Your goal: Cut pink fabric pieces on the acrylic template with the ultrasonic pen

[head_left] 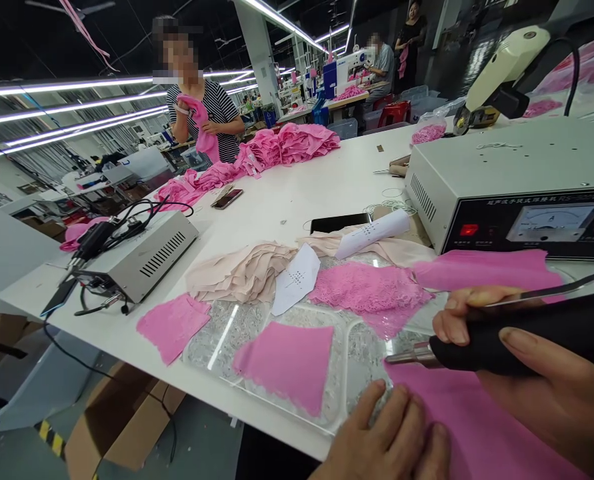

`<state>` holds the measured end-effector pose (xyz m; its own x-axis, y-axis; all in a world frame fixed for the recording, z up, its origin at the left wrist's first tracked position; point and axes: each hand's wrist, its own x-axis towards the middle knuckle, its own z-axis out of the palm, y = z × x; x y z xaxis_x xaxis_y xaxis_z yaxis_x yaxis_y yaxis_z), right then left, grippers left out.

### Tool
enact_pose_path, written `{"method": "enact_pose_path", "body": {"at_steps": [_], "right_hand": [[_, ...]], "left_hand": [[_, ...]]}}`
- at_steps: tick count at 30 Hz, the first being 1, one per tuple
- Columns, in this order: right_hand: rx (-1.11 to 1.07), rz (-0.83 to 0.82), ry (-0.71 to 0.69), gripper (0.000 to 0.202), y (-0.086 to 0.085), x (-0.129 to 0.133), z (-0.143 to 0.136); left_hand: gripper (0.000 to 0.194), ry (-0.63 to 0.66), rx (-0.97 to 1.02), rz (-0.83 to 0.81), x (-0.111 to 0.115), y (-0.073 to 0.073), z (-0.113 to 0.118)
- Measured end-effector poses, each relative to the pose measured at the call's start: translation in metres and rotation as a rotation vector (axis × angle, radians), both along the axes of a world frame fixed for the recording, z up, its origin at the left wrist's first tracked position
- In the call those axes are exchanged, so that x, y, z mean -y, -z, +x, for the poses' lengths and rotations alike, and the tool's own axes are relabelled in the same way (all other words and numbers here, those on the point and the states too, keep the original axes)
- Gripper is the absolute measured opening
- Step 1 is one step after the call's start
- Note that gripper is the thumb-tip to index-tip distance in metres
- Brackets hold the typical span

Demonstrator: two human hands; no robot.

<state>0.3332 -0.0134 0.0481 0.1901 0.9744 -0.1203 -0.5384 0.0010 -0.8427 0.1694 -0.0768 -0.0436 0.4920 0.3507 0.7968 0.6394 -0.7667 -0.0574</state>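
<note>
My right hand [537, 373] is closed round the black grip of a handheld ultrasonic welder [477, 337]. A thin metal strip [537, 291] runs along the fingers above the grip; its kind is unclear. The welder's metal tip points left and meets the edge of a pink fabric panel [467, 407]. On that panel, near the tip, lies my left hand [391, 437] with its fingers bent slightly and apart, holding nothing. Left of it, a second pink piece [289, 363] rests on a clear plastic board [217, 347]. Pink lace [369, 290] lies just beyond.
A grey welder box [511, 173] with a meter stands at right, another box [141, 247] at left. Beige fabric [241, 270], paper patterns [297, 280] and phones [339, 223] are between them. Across the white table [367, 160], a person holds pink cloth beside a fabric heap [287, 143].
</note>
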Motion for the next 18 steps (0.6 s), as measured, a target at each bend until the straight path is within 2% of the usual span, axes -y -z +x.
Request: {"method": "enact_pose_path", "body": {"at_steps": [4, 10, 18], "right_hand": [[-0.034, -0.035, 0.027, 0.041, -0.003, -0.001, -0.003], [0.096, 0.180, -0.065, 0.028, 0.011, 0.000, 0.004], [0.154, 0.288, -0.108, 0.021, 0.013, -0.001, 0.002]], "left_hand": [[0.038, 0.003, 0.031, 0.023, -0.001, 0.000, 0.001], [0.037, 0.014, 0.016, 0.006, -0.001, -0.002, 0.001], [0.039, 0.019, -0.041, 0.014, -0.001, -0.007, 0.000]]}}
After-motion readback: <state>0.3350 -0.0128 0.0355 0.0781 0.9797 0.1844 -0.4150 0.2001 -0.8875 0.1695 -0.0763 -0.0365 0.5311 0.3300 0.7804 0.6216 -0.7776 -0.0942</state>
